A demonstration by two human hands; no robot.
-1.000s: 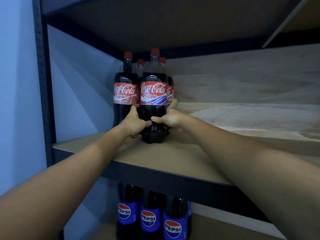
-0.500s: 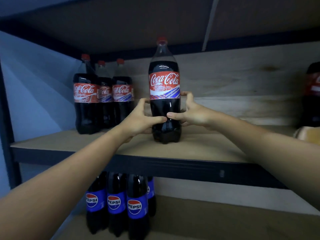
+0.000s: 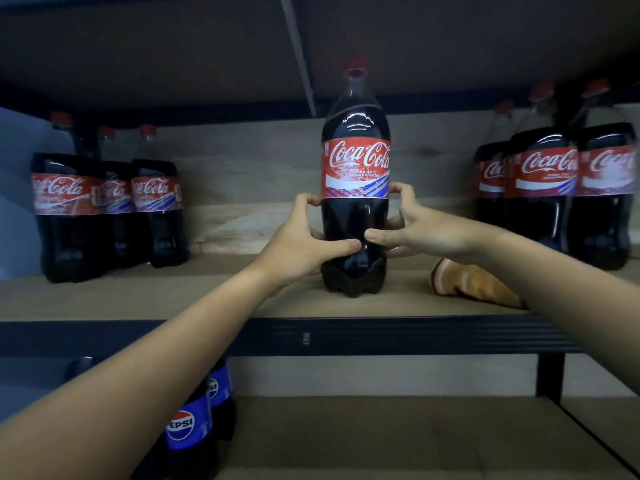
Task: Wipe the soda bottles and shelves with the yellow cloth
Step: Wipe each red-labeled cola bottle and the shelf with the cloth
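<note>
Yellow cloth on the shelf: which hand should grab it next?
Probably the right hand. The cloth lies on the shelf just beneath that forearm, right of the bottle. The left hand would have to cross over.

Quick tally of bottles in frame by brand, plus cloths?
Coca-Cola bottles: 7 (three at left, one in both hands, three at right)
Pepsi bottles: 2 visible; any others are hidden by the arm
Yellow cloth: 1
Total: 10
</note>
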